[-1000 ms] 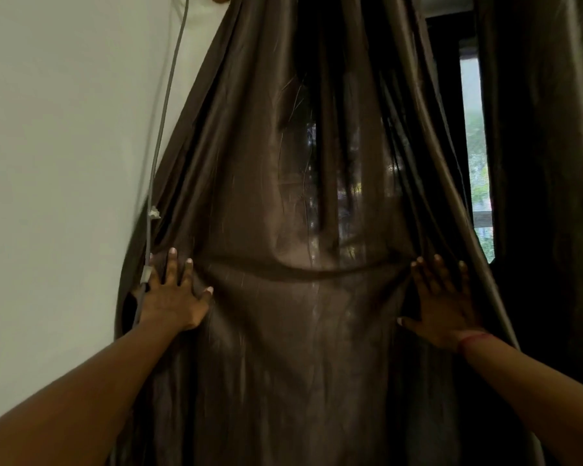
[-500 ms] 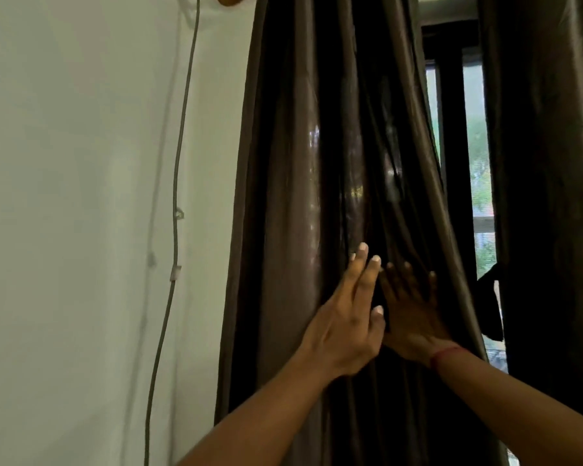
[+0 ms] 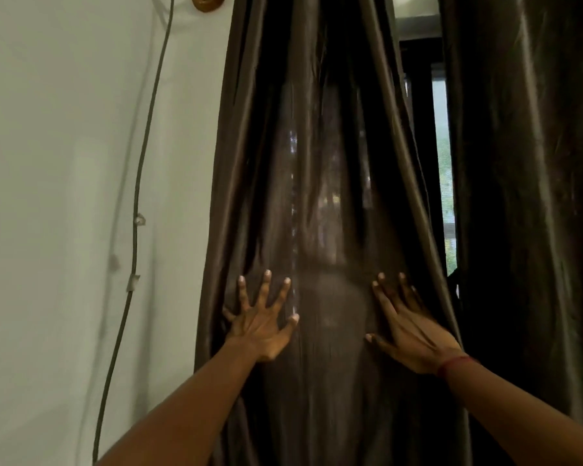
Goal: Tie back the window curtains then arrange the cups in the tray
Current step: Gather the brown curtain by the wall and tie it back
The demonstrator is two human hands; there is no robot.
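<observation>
A dark brown satin curtain [image 3: 317, 163] hangs in loose folds in the middle of the view. My left hand [image 3: 261, 326] lies flat on its left part with fingers spread wide. My right hand [image 3: 408, 326], with a red thread at the wrist, presses flat on the right part, fingers apart. Between the two hands the cloth is stretched smooth. Neither hand holds a fold. A second brown curtain [image 3: 525, 196] hangs at the right. No cups or tray are in view.
A white wall [image 3: 58, 196] fills the left side, with a grey cable [image 3: 136, 230] running down it and a brown round fitting [image 3: 207, 1] at the top. A strip of window [image 3: 443, 163] shows between the two curtains.
A second ago both hands were wide apart on the spread curtain. Half a second ago they came together, bunching it. Now they have moved apart again, stretching the cloth between them.
</observation>
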